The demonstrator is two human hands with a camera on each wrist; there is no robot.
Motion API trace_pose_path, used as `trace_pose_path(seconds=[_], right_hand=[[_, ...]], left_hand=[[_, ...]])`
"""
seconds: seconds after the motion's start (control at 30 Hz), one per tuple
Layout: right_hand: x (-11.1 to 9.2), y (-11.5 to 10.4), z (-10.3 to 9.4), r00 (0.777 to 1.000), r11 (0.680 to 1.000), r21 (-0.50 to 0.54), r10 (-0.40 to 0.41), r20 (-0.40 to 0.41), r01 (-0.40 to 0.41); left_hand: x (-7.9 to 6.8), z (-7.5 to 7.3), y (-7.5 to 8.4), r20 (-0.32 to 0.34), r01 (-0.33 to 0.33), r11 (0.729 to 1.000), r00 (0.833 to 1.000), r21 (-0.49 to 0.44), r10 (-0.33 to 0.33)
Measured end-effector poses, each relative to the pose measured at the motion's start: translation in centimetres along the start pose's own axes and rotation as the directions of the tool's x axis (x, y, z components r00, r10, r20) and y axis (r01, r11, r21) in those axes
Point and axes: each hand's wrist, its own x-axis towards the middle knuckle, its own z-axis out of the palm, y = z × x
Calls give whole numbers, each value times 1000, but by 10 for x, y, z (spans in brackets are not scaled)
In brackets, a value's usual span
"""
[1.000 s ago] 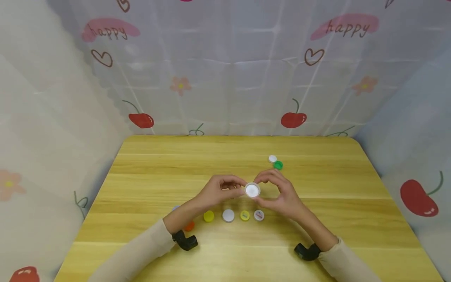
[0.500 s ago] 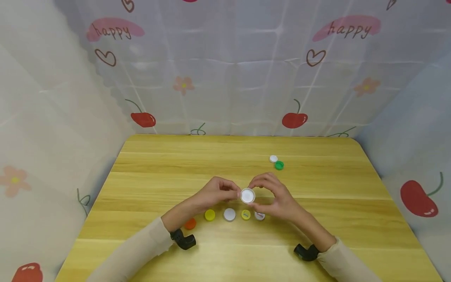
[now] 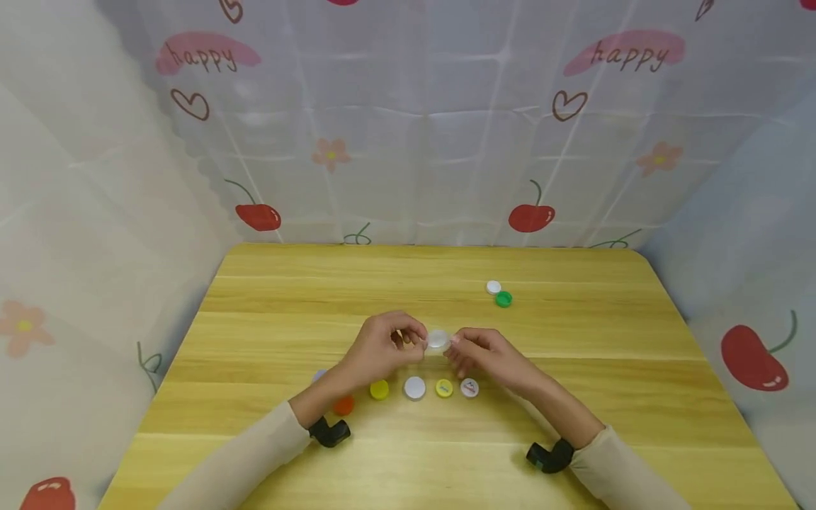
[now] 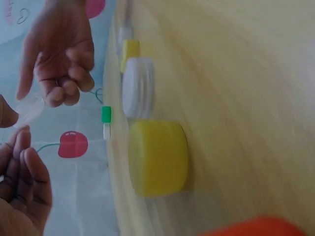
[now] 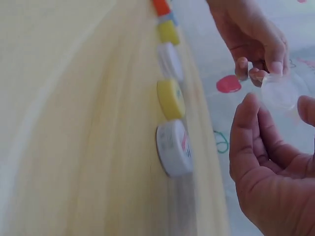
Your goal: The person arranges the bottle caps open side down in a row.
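Between the two hands, above the table, is a translucent round plastic cap [image 3: 438, 339]. My left hand [image 3: 385, 347] pinches its left edge between thumb and fingertips. At the opposite edge, the thumb and fingers of my right hand [image 3: 494, 356] hold it as well. The right wrist view shows the cap [image 5: 280, 92] as see-through, with a raised rim. Below the hands a row of bottle caps lies on the table: a yellow cap [image 3: 379, 389], a white cap [image 3: 414, 388], a smaller printed yellow cap [image 3: 444, 388] and a printed white cap [image 3: 469, 388].
An orange cap [image 3: 343, 404] and a partly hidden light blue cap [image 3: 319, 375] lie by the left forearm. Farther back on the wooden table [image 3: 306, 283] a small white cap [image 3: 494, 287] touches a green cap [image 3: 503, 299]. Printed curtains [image 3: 408, 142] hang behind the table.
The cap first shifts slightly left, then tilts so its face looks like a flat oval. My right hand has turned, its spread thumb and fingers drawing together at the cap's edge.
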Motion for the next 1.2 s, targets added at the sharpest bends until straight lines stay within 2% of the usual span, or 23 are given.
trace_pose_path(seconds=[0.07, 0.13, 0.2, 0.37, 0.5, 0.6, 0.67, 0.7, 0.77, 0.83, 0.9, 0.97, 1.0, 1.07, 1.1, 1.2], right_hand=[[2, 1, 0, 997, 992, 114, 37, 70, -44], [3, 2, 0, 992, 979, 195, 43, 119, -66], [4, 3, -1, 987, 964, 256, 24, 157, -64], [3, 6, -3, 978, 937, 347, -29, 208, -46], [3, 7, 0, 983, 934, 355, -23, 184, -45], [2, 6, 3, 995, 968, 246, -64, 78, 43], [0, 5, 6, 989, 985, 88, -148, -17, 149], [-2, 4, 7, 977, 978, -10, -207, -60, 207], [-4, 2, 7, 932, 925, -207, -344, -111, 317], [-4, 1, 5, 873, 836, -364, -475, -108, 410], [-3, 1, 3, 814, 747, -450, -576, -72, 489], [-1, 1, 0, 775, 686, -491, -631, -36, 537], [-1, 2, -1, 762, 665, -503, -648, -21, 552], [-1, 4, -2, 755, 652, -512, -656, -11, 559], [-1, 5, -3, 756, 651, -515, -655, -9, 558], [-5, 7, -5, 776, 661, -527, -631, -4, 534]], left_hand=[[-2, 0, 0, -18, -113, 990, 993, 79, 115], [-3, 1, 1, -30, -210, 968, 976, 136, 216], [-2, 2, 1, -39, -276, 947, 957, 164, 286], [-1, 6, 2, -50, -339, 928, 935, 153, 350], [-2, 6, 2, -42, -344, 928, 935, 146, 353], [-4, 6, 2, -19, -313, 941, 948, 127, 317], [-5, 6, 2, 11, -264, 960, 964, 96, 264], [-6, 7, 2, 27, -236, 969, 972, 78, 234], [-7, 8, 2, 52, -180, 983, 983, 42, 178], [-7, 9, 2, 62, -144, 989, 988, 21, 142], [-7, 11, 3, 51, -138, 990, 989, 13, 137], [-7, 12, 4, 36, -148, 989, 988, 17, 147], [-7, 12, 4, 29, -156, 988, 987, 18, 155], [-6, 13, 4, 21, -165, 986, 986, 17, 165], [-6, 14, 4, 21, -167, 986, 986, 15, 167], [-6, 16, 5, 37, -171, 985, 985, 0, 171]])
